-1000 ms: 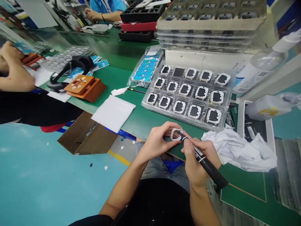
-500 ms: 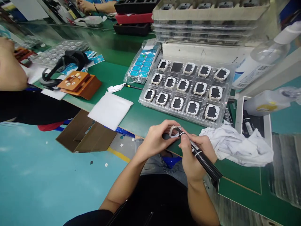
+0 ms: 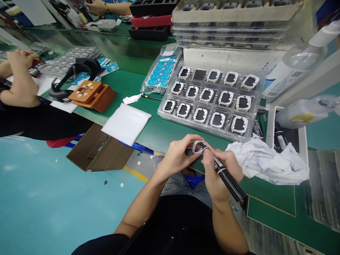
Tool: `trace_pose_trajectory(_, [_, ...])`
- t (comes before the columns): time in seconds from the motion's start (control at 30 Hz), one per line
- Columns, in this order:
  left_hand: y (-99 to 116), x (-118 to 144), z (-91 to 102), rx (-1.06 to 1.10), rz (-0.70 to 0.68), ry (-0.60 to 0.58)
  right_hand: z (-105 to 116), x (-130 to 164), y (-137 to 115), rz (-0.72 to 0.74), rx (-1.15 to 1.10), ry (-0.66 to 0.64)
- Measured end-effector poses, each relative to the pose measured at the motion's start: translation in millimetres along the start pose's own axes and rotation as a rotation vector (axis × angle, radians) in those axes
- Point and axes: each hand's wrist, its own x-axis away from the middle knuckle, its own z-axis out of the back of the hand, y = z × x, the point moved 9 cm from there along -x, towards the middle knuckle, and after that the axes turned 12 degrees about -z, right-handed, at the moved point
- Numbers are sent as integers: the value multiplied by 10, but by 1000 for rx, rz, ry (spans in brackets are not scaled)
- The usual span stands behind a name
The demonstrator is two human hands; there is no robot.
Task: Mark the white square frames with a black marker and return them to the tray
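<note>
Between the fingers and thumb of my left hand (image 3: 178, 154) is a small whitish frame (image 3: 196, 147), held up over the table edge. My right hand (image 3: 219, 170) is wrapped round a black marker pen (image 3: 228, 180) with white lettering. The pen's tip end meets the frame's inner side; the exact contact is hidden by my fingers. Just beyond my hands lies a clear plastic tray (image 3: 183, 124) of similar white frames with dark centres. One pocket at its back shows only a dark square (image 3: 199, 74). A crumpled white cloth (image 3: 268, 161) lies right of my right hand.
Left of the tray are a white foam sheet (image 3: 126, 123), an orange fixture (image 3: 91, 95), a black headset (image 3: 73, 76) and a bag of blue stickers (image 3: 161, 72). Bottles (image 3: 294, 67) stand at right. A cardboard box (image 3: 99, 152) sits below. A co-worker's arm (image 3: 22, 79) is at left.
My hands keep nearly the same hold on the frame and marker pen. The view has shifted slightly. At left, the co-worker's hands have come further into view.
</note>
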Motion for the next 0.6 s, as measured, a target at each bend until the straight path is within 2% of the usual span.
trace_pose_trajectory(0.13, [-3, 4, 1, -2, 9, -3, -10, 6, -98, 74, 36, 18])
trace_pose_trajectory(0.6, [41, -14, 9, 38, -9, -10, 0, -12, -91, 62, 39, 30])
